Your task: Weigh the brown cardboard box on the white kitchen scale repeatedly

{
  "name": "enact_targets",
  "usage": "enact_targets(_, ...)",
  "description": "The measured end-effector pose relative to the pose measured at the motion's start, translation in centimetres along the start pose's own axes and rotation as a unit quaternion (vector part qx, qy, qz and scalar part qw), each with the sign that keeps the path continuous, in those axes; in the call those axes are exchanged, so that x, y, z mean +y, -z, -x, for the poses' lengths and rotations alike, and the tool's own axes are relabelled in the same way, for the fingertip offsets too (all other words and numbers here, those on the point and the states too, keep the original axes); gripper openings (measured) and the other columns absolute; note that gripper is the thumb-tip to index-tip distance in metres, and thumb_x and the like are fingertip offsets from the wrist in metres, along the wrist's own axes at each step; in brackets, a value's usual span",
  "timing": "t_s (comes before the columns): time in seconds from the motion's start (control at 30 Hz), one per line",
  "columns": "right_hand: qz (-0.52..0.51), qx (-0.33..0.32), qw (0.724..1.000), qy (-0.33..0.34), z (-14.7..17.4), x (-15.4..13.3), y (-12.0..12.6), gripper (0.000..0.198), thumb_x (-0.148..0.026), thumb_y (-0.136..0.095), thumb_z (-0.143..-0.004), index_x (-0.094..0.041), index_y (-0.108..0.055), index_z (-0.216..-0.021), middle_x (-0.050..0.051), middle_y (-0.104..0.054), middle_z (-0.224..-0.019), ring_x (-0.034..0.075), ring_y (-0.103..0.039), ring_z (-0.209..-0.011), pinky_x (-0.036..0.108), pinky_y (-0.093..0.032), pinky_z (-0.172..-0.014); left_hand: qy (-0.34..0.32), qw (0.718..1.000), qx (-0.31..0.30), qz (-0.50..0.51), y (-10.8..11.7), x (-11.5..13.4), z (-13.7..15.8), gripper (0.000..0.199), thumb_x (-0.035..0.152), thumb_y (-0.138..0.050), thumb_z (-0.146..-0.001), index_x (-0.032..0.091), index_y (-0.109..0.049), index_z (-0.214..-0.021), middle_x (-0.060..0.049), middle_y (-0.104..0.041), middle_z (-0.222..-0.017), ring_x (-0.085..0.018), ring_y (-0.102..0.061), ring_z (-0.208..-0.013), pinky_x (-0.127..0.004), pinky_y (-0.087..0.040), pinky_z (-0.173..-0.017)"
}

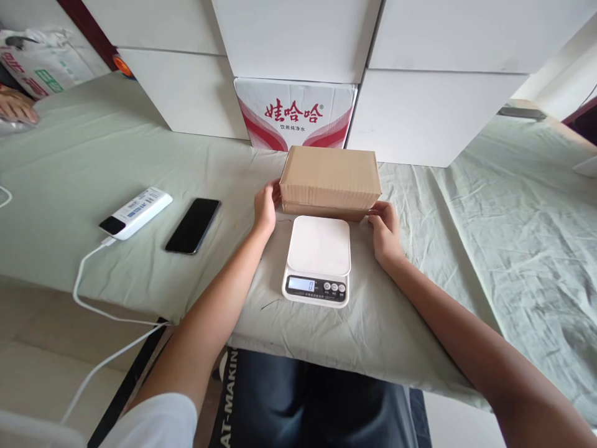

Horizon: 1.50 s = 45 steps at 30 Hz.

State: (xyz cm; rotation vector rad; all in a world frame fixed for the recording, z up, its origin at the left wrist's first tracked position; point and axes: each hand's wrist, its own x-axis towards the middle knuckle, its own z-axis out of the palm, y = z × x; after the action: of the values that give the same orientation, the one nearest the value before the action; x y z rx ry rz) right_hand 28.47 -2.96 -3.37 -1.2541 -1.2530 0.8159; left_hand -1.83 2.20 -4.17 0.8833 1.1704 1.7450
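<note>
A closed brown cardboard box (330, 175) sits between my two hands, just behind a white kitchen scale (319, 246). My left hand (267, 204) grips the box's left side, its fingertips partly hidden by the cardboard. At the lower right corner, my right hand (387, 229) has its fingers curled against the box. The scale's lit display (301, 285) reads 0, and its plate carries nothing. Whether the box rests fully on the cloth or is slightly raised, I cannot tell.
A black phone (193, 226) and a white power bank (136, 213) with a cable lie left. White cartons (298, 37) and a red-and-white printed carton (295, 115) stand behind the box. Another person's hand (17, 106) shows at far left. Green cloth (224, 168) covers the surface.
</note>
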Motion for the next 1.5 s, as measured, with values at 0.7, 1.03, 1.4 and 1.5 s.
enact_targets(0.7,-0.032,-0.039,0.998,0.038,-0.2,0.3,-0.2,0.033,-0.034,-0.064,-0.089,-0.033,-0.064,-0.122,0.004,-0.076,-0.132,0.029,-0.069,-0.13,0.053,-0.059,-0.113,-0.006,1.0,-0.007,0.015,-0.2,-0.4,-0.2,0.048,0.066,-0.073,-0.097,0.018,-0.079,-0.098,-0.011,-0.087,-0.111,-0.03,-0.078,-0.137,-0.04,-0.066,-0.113)
enact_targets(1.03,-0.027,-0.049,0.997,0.058,-0.3,0.4,-0.2,0.031,-0.037,-0.068,-0.089,-0.031,-0.065,-0.12,0.004,-0.076,-0.126,0.03,-0.068,-0.128,0.053,-0.059,-0.113,0.001,1.0,0.0,0.011,-0.8,-0.1,0.4,0.043,0.058,-0.077,-0.096,0.02,-0.063,-0.079,-0.004,-0.077,-0.083,-0.023,-0.083,-0.106,-0.029,-0.067,-0.09)
enact_targets(1.4,-0.038,-0.046,0.997,0.041,-0.3,0.5,-0.2,0.031,-0.036,-0.069,-0.089,-0.031,-0.065,-0.119,0.003,-0.076,-0.128,0.028,-0.069,-0.129,0.052,-0.059,-0.112,-0.018,1.0,-0.02,0.005,-0.6,-0.1,0.3,0.042,0.06,-0.077,-0.096,0.018,-0.073,-0.089,-0.007,-0.082,-0.096,-0.027,-0.082,-0.119,-0.032,-0.067,-0.099)
enact_targets(1.5,-0.038,-0.042,0.997,0.043,-0.2,0.5,-0.1,0.034,-0.037,-0.07,-0.09,-0.032,-0.064,-0.123,0.003,-0.074,-0.132,0.028,-0.068,-0.132,0.053,-0.059,-0.114,-0.024,0.999,-0.026,0.006,-0.6,-0.2,0.2,0.044,0.061,-0.076,-0.097,0.018,-0.079,-0.098,-0.008,-0.084,-0.101,-0.027,-0.082,-0.125,-0.034,-0.066,-0.105)
